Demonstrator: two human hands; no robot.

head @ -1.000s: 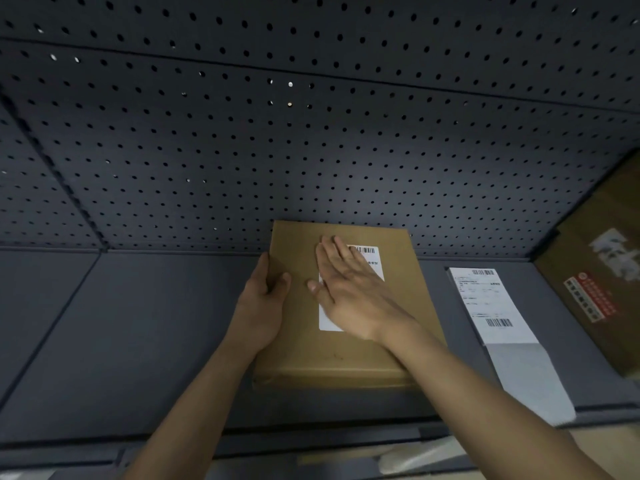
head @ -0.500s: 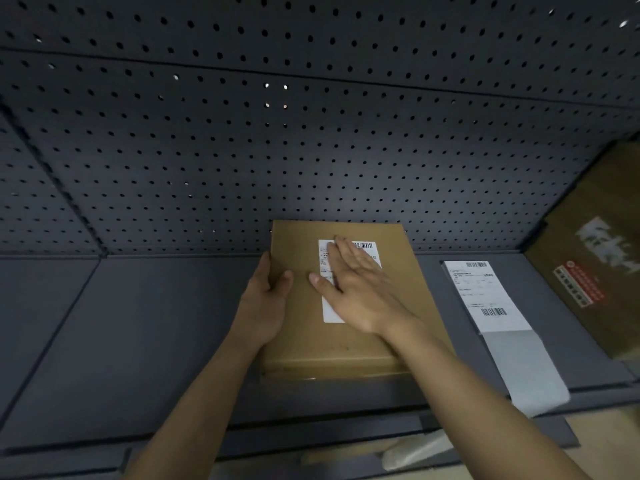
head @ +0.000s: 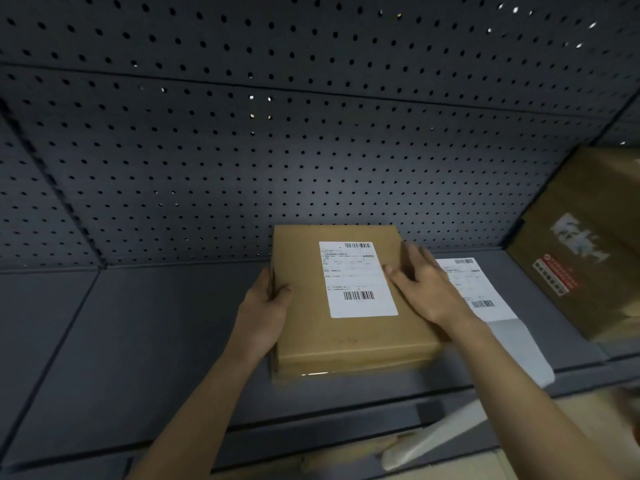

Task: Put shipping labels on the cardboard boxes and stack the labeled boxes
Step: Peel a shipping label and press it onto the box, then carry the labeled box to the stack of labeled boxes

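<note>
Gripping the cardboard box at its 9 o'clock edge: left hand, thumb on top, fingers curled down the side. Right hand: fingers straight, blurred, laid over the 3 o'clock edge, grasping nothing. It has come off the shipping label, which it was pressing a moment ago. Label: now fully bared, flat on the box top. Box: lying on the grey shelf. Judgement: labelling done, box ready for stacking. At 3 o'clock, just beside: second label sheet. Beyond it: large printed carton.
</note>
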